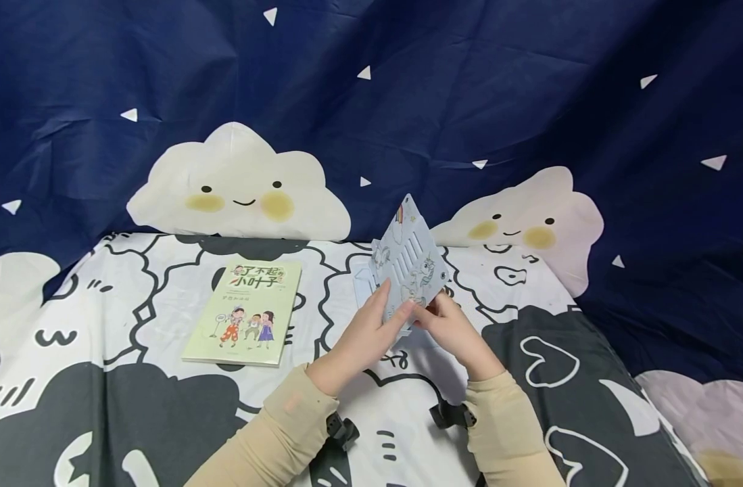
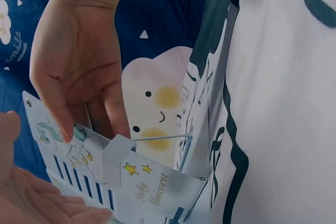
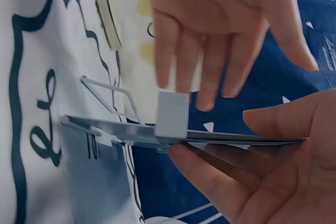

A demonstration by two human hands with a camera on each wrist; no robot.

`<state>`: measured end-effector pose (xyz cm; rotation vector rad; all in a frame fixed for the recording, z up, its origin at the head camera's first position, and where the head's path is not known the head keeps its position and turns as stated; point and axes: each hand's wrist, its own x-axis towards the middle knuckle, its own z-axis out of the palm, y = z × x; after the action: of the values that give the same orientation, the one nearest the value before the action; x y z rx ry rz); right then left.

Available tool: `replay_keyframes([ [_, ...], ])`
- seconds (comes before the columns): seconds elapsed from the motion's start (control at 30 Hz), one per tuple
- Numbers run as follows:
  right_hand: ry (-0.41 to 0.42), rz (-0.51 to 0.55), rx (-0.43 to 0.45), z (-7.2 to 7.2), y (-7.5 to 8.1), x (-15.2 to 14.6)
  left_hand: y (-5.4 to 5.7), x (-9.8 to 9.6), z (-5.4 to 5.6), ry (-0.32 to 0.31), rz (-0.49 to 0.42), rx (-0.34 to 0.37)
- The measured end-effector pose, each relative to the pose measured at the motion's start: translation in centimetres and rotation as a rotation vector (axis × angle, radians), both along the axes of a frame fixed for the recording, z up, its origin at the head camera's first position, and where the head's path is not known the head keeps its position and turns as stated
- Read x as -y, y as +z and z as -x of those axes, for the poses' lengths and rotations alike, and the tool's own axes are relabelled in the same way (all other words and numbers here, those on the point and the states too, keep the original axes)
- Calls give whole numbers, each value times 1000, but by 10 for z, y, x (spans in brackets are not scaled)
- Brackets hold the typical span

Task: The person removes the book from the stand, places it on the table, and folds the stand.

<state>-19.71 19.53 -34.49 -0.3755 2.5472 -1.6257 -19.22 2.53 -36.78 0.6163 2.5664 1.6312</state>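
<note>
A pale blue book stand (image 1: 397, 272) with slots and unicorn drawings stands tilted over the printed cloth, its panel raised. My right hand (image 1: 459, 331) pinches the panel's edge; in the right wrist view its thumb (image 3: 278, 119) and fingers lie on opposite faces. My left hand (image 1: 368, 331) is at the panel's near left side, and its straight fingers (image 3: 210, 77) reach close to the folded tab (image 3: 173, 115). A bent wire support (image 3: 107, 85) sticks out beside the panel. The flat base (image 3: 97, 187) lies against the cloth.
A light green book (image 1: 243, 318) with cartoon figures lies flat to the left of the hands. The cloth (image 1: 170, 297) has black-and-white drawings. Behind it hangs a dark blue curtain (image 1: 408, 101) with clouds and small white triangles.
</note>
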Motion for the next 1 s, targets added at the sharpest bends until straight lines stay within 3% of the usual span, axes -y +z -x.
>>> replay_keyframes([
  [0.23, 50, -68, -97, -2, -5, 10, 3, 1, 0, 28, -63, -65],
  [0.5, 25, -167, -144, -4, -11, 20, 3, 4, 0, 30, -98, -86],
  [0.77, 62, -187, -112, -3, -19, 28, 3, 5, 3, 43, -141, -106],
  [1.0, 93, -143, -65, -2, -24, 26, 3, 8, 4, 77, -121, -141],
])
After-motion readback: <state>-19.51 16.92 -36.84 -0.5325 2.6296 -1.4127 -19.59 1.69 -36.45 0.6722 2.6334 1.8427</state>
